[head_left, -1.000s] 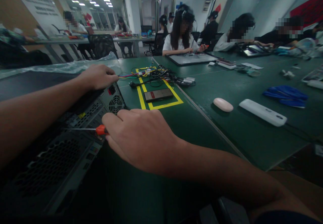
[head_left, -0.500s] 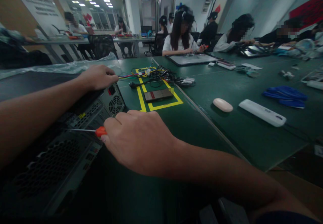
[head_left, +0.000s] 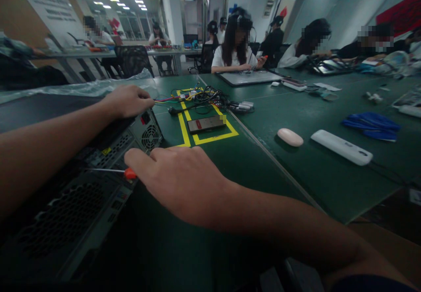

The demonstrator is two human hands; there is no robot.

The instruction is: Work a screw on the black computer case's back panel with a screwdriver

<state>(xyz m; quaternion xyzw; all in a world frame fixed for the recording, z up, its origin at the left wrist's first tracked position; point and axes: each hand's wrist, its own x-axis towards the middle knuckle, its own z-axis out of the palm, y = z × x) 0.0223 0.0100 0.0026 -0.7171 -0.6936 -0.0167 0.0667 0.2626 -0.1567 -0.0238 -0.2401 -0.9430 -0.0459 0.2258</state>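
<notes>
A computer case [head_left: 126,151] lies at the left, its vented back panel facing right. My left hand [head_left: 130,100] rests on its upper far corner, fingers curled against the edge. In my right hand [head_left: 184,182] is a screwdriver [head_left: 130,173] with an orange handle, the fingers closed round it. Its thin metal shaft points left across the back panel. The tip is lost in the dark near the slot covers, so I cannot tell whether it touches a screw. Most of the handle is hidden by my right hand.
Beyond the case lie a bundle of cables [head_left: 213,97] and a phone [head_left: 207,124] inside yellow tape [head_left: 217,139]. Further right are a pinkish mouse [head_left: 290,137], a white oblong device [head_left: 342,147] and a blue cloth-like bundle [head_left: 371,125]. Several people work across the table.
My right hand has turned on the screwdriver handle, and a digit now stretches forward over the orange end. My left hand and the case stay where they were.
</notes>
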